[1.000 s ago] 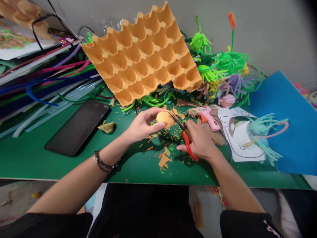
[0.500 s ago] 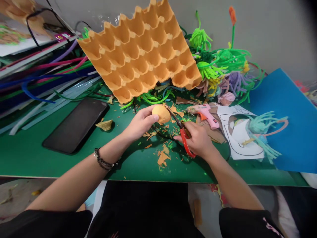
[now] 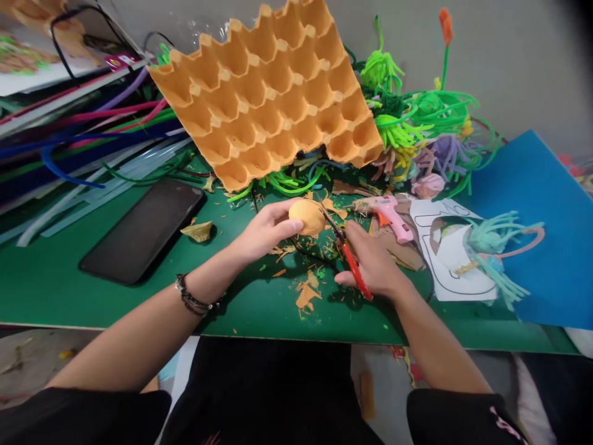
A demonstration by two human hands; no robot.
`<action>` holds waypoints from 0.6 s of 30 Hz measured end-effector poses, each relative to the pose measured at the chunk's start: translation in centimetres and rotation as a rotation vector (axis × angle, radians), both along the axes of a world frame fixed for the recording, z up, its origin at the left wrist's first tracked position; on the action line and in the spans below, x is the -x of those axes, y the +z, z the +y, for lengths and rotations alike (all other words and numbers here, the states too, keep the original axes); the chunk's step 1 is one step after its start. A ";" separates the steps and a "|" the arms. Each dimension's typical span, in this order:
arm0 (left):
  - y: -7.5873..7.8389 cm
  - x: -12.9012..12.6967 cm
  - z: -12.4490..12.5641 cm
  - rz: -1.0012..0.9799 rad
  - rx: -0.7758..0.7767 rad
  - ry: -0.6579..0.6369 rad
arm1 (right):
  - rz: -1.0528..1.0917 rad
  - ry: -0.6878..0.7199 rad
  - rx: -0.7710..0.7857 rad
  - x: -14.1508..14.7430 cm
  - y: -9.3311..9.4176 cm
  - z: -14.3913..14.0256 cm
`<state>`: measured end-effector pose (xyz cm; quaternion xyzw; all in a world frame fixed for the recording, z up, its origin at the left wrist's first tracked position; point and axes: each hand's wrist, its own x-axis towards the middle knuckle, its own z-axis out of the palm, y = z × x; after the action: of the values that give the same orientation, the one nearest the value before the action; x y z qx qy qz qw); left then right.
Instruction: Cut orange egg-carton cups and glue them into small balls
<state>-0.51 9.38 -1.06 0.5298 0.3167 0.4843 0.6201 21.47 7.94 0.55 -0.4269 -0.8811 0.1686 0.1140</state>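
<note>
My left hand pinches a small rounded orange egg-carton cup just above the green table. My right hand grips red-handled scissors, whose dark blades reach up to the cup's right edge. Orange paper scraps lie on the table under both hands. A large orange egg tray leans upright behind them.
A black phone lies flat at the left. A pink glue gun rests right of the hands, beside a printed white sheet and blue foam sheet. Pipe-cleaner flowers pile up at the back; long coloured strips lie at the left.
The cup has turned a little in my left hand, and my right hand with the scissors has shifted slightly at the cup's edge. The view wobbled slightly.
</note>
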 end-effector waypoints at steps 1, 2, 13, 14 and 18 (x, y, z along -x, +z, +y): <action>-0.2 -0.1 0.0 -0.013 0.007 -0.008 | 0.008 0.009 0.007 0.0 0.0 0.0; -0.2 -0.2 -0.1 -0.013 0.001 -0.013 | 0.008 0.011 0.010 0.0 0.1 -0.1; 0.6 0.7 0.5 0.284 -0.453 -0.018 | -0.083 -0.078 -0.109 0.1 0.3 -0.3; 0.5 0.8 0.5 0.297 -0.479 -0.024 | -0.068 -0.070 -0.115 0.1 0.3 -0.3; 0.2 0.7 0.7 0.307 -0.483 -0.030 | -0.014 -0.070 -0.162 0.0 0.2 -0.4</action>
<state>-1.26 10.03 -0.90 0.7339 0.2743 0.4507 0.4278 21.44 7.56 0.73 -0.4481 -0.8771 0.0897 0.1480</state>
